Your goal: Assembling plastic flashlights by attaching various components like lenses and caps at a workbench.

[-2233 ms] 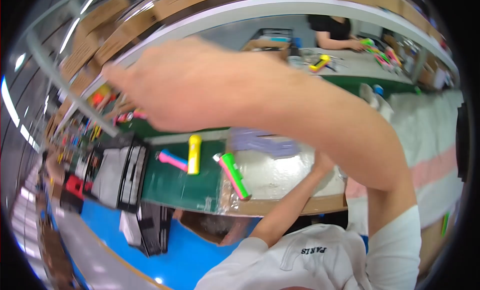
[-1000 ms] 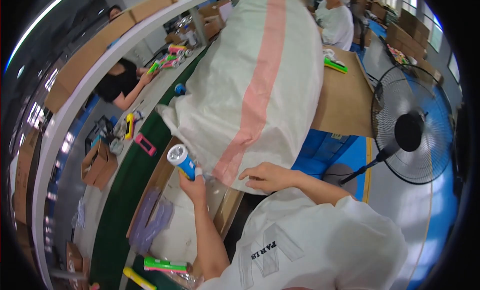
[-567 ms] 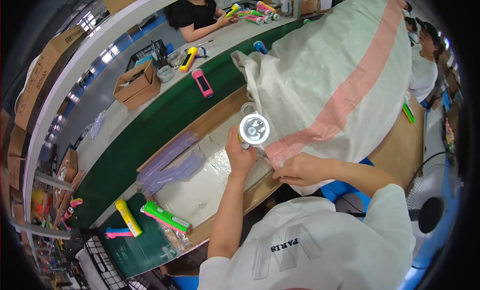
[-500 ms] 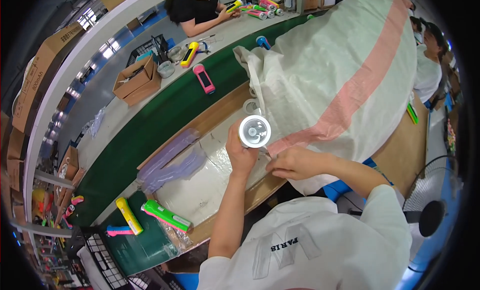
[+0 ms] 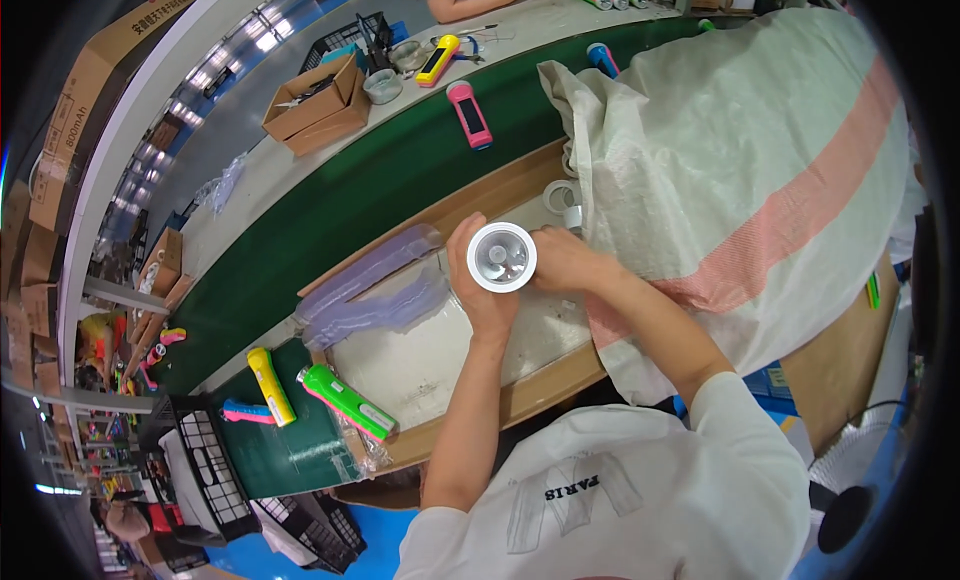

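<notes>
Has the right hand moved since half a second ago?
Yes: the right hand has moved away from the cardboard tray's near rim, farther in over the tray, and is now beside the white-rimmed flashlight in the left hand.

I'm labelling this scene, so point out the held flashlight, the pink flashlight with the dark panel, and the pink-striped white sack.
Held flashlight (image 5: 501, 258), head view: round lens.
Pink flashlight (image 5: 470, 115), head view: dark panel.
Pink-striped white sack (image 5: 735, 170), head view: white fabric.
</notes>
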